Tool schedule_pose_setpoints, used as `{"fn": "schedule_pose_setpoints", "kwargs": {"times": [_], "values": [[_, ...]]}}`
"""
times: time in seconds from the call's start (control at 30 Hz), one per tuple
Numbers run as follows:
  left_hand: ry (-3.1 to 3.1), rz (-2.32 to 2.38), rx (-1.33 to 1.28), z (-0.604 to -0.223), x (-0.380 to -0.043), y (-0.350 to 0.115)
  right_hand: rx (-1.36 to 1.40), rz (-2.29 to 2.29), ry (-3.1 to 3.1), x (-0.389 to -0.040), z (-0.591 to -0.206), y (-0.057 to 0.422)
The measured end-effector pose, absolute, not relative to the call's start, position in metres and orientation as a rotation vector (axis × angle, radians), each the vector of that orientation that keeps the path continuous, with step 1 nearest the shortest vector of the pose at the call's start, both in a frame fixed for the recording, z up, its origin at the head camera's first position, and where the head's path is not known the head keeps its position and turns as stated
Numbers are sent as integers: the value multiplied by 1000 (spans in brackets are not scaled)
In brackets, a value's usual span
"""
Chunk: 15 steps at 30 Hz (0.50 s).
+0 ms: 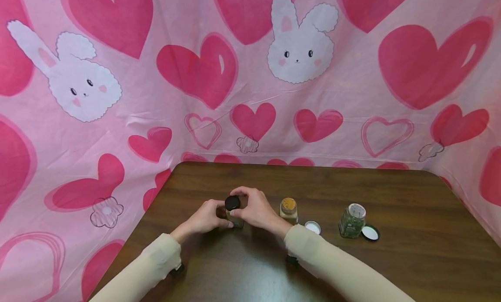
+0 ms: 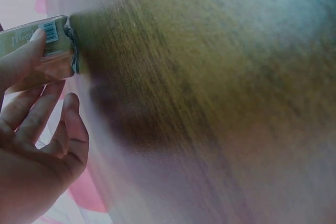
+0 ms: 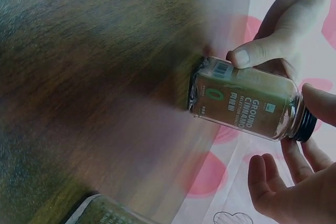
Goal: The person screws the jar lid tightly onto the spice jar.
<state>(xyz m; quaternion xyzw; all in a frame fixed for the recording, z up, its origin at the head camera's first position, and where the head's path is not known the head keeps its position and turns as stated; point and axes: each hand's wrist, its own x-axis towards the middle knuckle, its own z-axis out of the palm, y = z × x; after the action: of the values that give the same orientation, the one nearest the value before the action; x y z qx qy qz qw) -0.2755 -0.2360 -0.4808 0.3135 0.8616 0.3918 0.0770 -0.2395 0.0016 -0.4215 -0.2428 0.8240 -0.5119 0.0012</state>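
A square glass jar labelled ground cinnamon (image 3: 241,100) stands upright on the table, its black cap (image 1: 232,202) on top. My left hand (image 1: 206,216) holds the lower part of the jar from the left, thumb near the barcode in the left wrist view. From the right, my right hand (image 1: 256,207) grips the black cap between thumb and fingers. To the right of that hand is a lidless jar of yellow-brown powder (image 1: 288,211), and a white-lined lid (image 1: 312,227) lies beside it, partly behind the right forearm.
Farther right stands a jar of green herbs (image 1: 350,226) with a holed shaker top. Its dark-rimmed lid (image 1: 370,233) lies against its right side. The brown wooden table (image 1: 422,206) ends at a pink heart-patterned cloth (image 1: 352,137) behind and at the left.
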Motion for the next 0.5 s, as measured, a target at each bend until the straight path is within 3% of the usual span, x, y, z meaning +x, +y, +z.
{"fn": "schedule_pose_setpoints", "kwargs": {"times": [0.23, 0.5], "values": [[2578, 1189, 996, -503, -288, -245, -767, -1549, 2686, -238, -423, -1], [2562, 1190, 863, -462, -262, -228, -709, -1482, 2773, -236, -422, -4]]}}
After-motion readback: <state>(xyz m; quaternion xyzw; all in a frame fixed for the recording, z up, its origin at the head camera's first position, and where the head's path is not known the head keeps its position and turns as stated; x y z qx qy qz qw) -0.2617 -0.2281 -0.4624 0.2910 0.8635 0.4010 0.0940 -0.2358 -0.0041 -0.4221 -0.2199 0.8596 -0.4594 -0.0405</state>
